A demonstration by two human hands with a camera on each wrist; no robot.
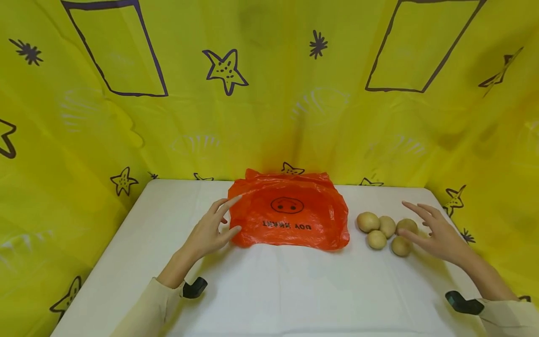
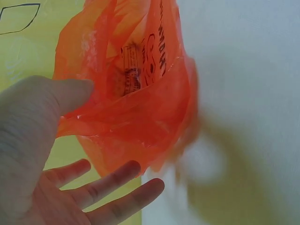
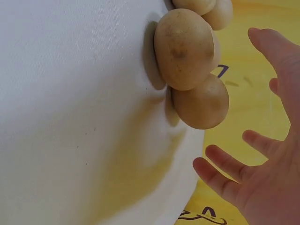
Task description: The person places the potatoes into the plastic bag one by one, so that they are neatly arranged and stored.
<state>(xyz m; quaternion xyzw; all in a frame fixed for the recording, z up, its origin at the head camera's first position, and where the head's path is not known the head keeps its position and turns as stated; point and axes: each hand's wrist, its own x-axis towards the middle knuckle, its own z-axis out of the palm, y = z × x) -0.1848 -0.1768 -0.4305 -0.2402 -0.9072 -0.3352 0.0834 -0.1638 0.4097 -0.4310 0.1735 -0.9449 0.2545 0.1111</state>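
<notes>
An orange-red plastic bag (image 1: 290, 229) lies on the table with its printed smile and lettering upside down; in the left wrist view its mouth gapes. At the bag's left edge is my left hand (image 1: 210, 232), thumb and fingers spread, gripping nothing; whether a fingertip touches the plastic I cannot tell. Several round tan potatoes (image 1: 376, 239) sit clustered to the right of the bag. Over the right side of that cluster hovers my right hand (image 1: 443, 238), fingers apart and holding nothing. The right wrist view shows a gap between its fingers and the nearest potatoes (image 3: 183, 49).
A white-covered table (image 1: 269, 290) carries the bag and potatoes. Yellow sheeting (image 1: 269, 117) with drawn starfish and frames stands behind the table and along both sides. Each wrist bears a dark device (image 1: 195, 288) beside a pale sleeve.
</notes>
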